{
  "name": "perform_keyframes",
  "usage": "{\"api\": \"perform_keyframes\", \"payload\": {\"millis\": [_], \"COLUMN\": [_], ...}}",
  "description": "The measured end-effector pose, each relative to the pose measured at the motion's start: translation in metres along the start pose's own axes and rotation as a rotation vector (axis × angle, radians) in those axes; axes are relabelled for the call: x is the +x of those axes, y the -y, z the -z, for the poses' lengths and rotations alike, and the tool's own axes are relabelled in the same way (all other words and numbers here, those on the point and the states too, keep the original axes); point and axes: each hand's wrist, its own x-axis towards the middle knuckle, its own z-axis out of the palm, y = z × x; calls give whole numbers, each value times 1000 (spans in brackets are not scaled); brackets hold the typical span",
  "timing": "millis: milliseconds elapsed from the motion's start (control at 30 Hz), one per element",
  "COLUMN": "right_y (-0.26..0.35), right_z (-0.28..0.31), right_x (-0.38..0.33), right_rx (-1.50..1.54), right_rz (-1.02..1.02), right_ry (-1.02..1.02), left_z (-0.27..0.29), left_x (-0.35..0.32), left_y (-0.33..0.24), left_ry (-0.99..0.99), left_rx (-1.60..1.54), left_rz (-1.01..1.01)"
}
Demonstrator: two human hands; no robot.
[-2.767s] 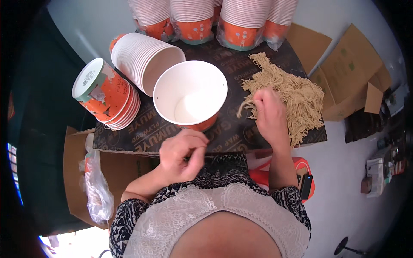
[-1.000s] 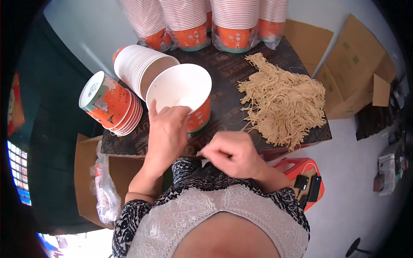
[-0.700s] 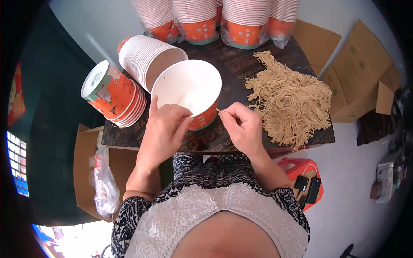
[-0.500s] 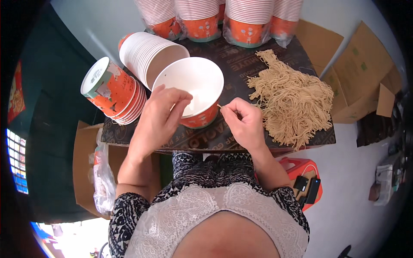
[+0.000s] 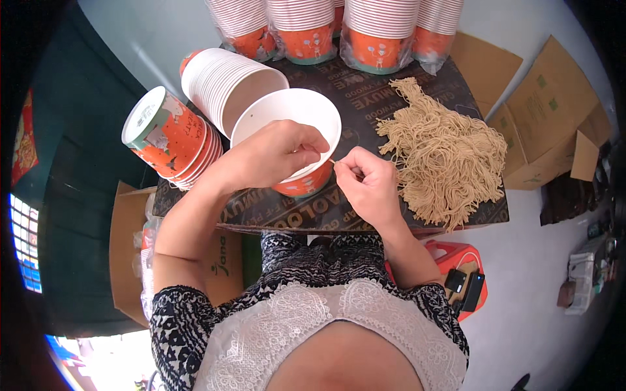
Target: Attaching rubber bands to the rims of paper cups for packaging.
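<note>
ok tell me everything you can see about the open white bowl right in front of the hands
The paper bowl stands upright on the dark board, white and empty inside, orange with small prints outside. Its round rim is rolled. The left hand lies over its near rim, fingers curled inward; the right hand pinches a thin string just beside that rim. A tilted stack of nested cups lies right behind it.

view: head, single fisheye | faces: straight down | range: close above table (image 5: pixel 365 104) | edges: own torso below, floor around

Left hand (image 5: pixel 270 156) hides the bowl's (image 5: pixel 274 111) near rim (partly).
</note>
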Motion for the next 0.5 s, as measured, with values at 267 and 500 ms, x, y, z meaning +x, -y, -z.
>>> {"api": "perform_keyframes", "payload": {"millis": [267, 500], "right_y": [0, 1], "right_z": [-4, -4], "right_x": [3, 5], "right_rx": [-33, -64], "right_rz": [30, 58], "right_ry": [5, -5], "left_z": [1, 0], "left_x": [2, 9], "left_y": [3, 4], "left_ry": [8, 47], "left_rx": [13, 27], "left_rz": [-49, 0]}}
